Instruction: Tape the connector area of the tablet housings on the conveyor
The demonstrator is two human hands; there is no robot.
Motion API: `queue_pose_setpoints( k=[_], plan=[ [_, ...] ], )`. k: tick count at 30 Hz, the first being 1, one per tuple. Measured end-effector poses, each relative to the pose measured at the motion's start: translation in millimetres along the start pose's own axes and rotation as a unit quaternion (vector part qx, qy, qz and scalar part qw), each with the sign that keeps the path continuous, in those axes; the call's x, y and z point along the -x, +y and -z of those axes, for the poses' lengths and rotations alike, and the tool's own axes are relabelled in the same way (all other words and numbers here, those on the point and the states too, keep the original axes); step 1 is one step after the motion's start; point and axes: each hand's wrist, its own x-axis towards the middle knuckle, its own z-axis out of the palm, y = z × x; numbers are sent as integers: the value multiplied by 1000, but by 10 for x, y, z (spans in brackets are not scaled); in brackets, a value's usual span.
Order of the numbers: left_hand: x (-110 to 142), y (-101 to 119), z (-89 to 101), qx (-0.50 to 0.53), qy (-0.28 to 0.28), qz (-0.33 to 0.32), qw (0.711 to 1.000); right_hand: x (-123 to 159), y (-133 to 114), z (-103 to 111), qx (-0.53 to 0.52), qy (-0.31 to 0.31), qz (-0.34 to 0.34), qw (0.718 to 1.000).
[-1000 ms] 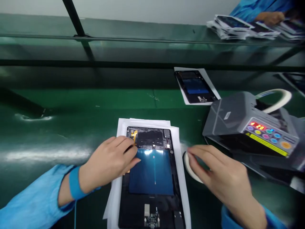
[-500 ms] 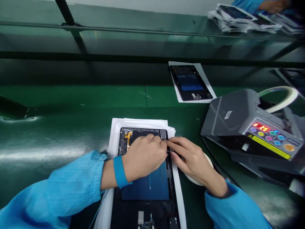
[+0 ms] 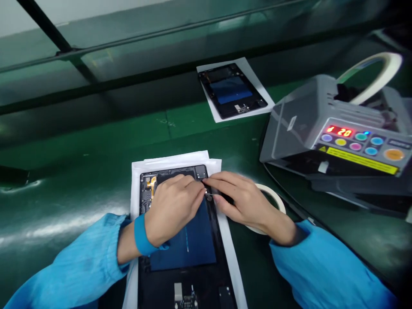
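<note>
An opened tablet (image 3: 185, 251) with a blue battery panel and bare circuit parts lies on white sheets (image 3: 174, 159) in front of me. My left hand (image 3: 172, 208) rests over its upper half, fingers curled, fingertips pinched at the upper right corner. My right hand (image 3: 244, 199) meets it there, thumb and forefinger pinched. Between the fingertips there seems to be a thin clear strip, too small to name. A roll of white tape (image 3: 272, 201) lies on the belt under my right wrist.
A grey tape dispenser machine (image 3: 337, 133) with coloured buttons, a red display and a tape roll (image 3: 373, 75) on top stands at the right. A second opened tablet on white paper (image 3: 231, 90) lies farther back on the green belt (image 3: 80, 180). A dark rail crosses behind.
My right hand left the tape roll and came to the tablet's upper right corner. My left hand slid right across the tablet to meet it. The view tilted and shifted.
</note>
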Motion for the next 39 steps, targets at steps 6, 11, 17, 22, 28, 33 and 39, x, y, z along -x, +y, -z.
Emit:
queue_pose_setpoints(
  k=[6, 11, 17, 22, 28, 33, 39],
  plan=[
    [12, -19, -29, 33, 28, -3, 999, -13, 3, 25, 6, 20, 10, 1000],
    [11, -21, -51, 54, 37, -15, 998, 3, 25, 11, 16, 33, 25, 999],
    [15, -8, -54, 66, 34, -15, 997, 9, 10, 14, 33, 9, 25, 999],
    [17, -34, -19, 67, -3, 0, 998, -5, -89, 36, 135, -35, 32, 990],
    [-21, -68, 40, 49, -33, 44, 997, 6, -128, 52, 211, -37, 86, 973],
    [-25, -101, 35, 97, -27, 68, 993, 16, -123, 55, 221, -34, 101, 970],
    [27, -148, -2, 78, -43, 27, 996, -4, -212, 72, 247, -53, 115, 961]
  ],
)
